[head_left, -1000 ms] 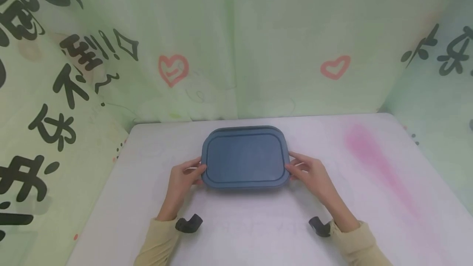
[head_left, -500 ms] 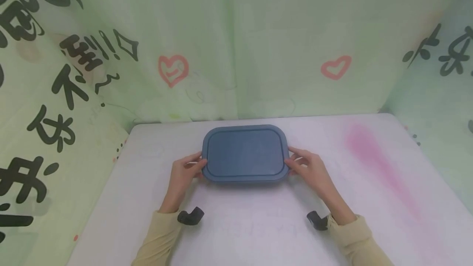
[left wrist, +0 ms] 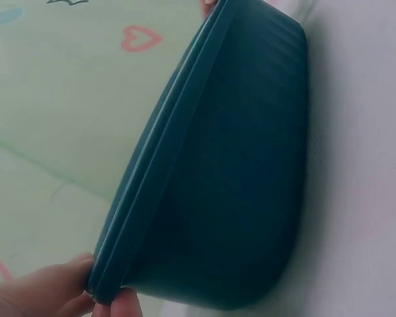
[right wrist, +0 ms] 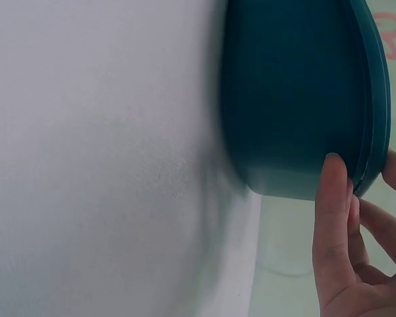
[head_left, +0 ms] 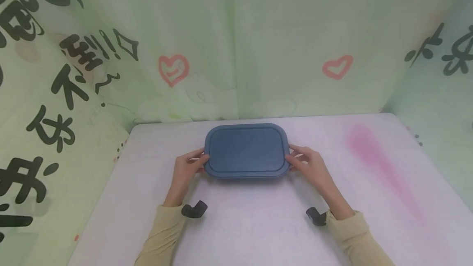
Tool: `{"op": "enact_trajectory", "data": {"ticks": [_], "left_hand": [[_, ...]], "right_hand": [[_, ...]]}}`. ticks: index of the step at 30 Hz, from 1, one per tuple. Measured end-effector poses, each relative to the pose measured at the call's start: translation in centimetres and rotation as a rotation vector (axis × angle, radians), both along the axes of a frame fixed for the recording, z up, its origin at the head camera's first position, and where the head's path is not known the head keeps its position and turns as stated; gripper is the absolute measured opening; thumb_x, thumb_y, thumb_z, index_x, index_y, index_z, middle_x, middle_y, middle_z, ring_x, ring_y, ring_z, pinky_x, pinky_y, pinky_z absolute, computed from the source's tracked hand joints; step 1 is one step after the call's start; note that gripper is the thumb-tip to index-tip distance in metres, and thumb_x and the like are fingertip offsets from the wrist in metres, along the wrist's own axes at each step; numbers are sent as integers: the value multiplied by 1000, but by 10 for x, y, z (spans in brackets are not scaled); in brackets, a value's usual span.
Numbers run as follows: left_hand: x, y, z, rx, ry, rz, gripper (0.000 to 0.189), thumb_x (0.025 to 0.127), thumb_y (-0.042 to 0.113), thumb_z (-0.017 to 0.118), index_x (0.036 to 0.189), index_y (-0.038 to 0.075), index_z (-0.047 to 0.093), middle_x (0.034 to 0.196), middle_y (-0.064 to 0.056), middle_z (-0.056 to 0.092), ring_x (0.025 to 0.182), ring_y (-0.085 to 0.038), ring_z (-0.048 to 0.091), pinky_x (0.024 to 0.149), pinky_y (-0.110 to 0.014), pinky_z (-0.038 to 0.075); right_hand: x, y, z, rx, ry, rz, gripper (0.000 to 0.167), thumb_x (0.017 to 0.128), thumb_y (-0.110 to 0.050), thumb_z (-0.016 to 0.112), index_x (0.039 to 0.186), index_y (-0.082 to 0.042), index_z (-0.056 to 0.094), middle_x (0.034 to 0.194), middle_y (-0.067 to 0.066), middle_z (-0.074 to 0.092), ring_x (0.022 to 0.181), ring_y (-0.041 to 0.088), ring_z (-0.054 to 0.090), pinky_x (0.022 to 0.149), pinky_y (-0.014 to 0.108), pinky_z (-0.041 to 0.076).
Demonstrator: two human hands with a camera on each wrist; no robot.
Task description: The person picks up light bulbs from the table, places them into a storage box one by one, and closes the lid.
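Observation:
A blue rectangular food container (head_left: 246, 151) with rounded corners is near the far middle of the table, its lid on top. My left hand (head_left: 188, 169) pinches the rim at its left end, thumb on the lid's edge. At the opposite end my right hand (head_left: 308, 167) pinches the rim, thumb above and fingers below. In the left wrist view the container's deep side wall (left wrist: 231, 172) shows close over the white surface. The right wrist view has fingertips (right wrist: 333, 172) against the container's wall (right wrist: 290, 105) below the lid's rim.
The white table (head_left: 244, 225) bears a pink smear (head_left: 373, 155) at right. Green curtains (head_left: 236, 44) with red hearts and dark lettering stand close behind and along both sides. Black wrist mounts (head_left: 194, 209) sit at both cuffs.
Both hands and the container have shifted away toward the table's back edge, with a slight drift to the right. The grip on both ends stays the same.

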State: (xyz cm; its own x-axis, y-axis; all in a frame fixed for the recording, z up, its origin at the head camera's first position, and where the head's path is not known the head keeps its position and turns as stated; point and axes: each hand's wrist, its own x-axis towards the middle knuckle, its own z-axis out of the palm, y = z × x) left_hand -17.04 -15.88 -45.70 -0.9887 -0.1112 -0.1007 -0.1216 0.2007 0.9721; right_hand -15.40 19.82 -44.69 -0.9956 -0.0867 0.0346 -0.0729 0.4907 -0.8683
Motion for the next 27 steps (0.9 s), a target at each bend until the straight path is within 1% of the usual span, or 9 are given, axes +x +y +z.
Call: {"op": "enact_trajectory", "data": {"ticks": [6,14,17,21,23,27], "left_hand": [[-1,0,-1,5,-8,2,43,89,17,76,127,1,66,110,-18,67,82,-8,67,77,-35,60],[-3,0,1,45,4,9,44,89,17,76,127,0,65,109,-17,66,78,-7,67,68,-25,59],[-5,1,1,53,4,13,43,88,17,76,127,0,66,108,-17,67,77,-7,67,68,-26,59],[-7,2,-1,30,-13,20,41,88,17,76,125,2,67,109,-17,68,76,-8,67,72,-33,60],[-8,2,-2,17,-26,19,40,89,18,76,125,3,68,111,-16,68,77,-8,67,74,-34,60],[-9,3,-5,5,-54,17,40,89,18,75,126,4,67,117,-17,68,79,-9,68,73,-30,59]], "right_hand": [[-2,0,-1,15,-7,-5,55,97,-28,65,141,2,51,113,20,62,81,26,74,75,21,53],[-4,0,-3,24,-8,-17,54,97,-28,65,141,2,51,116,22,62,81,26,73,73,21,53],[-6,-1,-3,21,-5,-19,54,97,-26,65,140,3,51,116,22,62,80,28,73,72,20,52],[-8,-2,-4,25,-3,-24,53,97,-25,65,140,3,51,115,22,62,78,27,73,71,19,51],[-8,-2,-4,18,-2,-23,54,98,-26,65,140,5,51,114,23,63,78,27,73,71,18,51],[-8,-2,-4,12,-16,-22,54,98,-26,64,140,6,50,114,23,64,77,26,73,72,18,52]]}}
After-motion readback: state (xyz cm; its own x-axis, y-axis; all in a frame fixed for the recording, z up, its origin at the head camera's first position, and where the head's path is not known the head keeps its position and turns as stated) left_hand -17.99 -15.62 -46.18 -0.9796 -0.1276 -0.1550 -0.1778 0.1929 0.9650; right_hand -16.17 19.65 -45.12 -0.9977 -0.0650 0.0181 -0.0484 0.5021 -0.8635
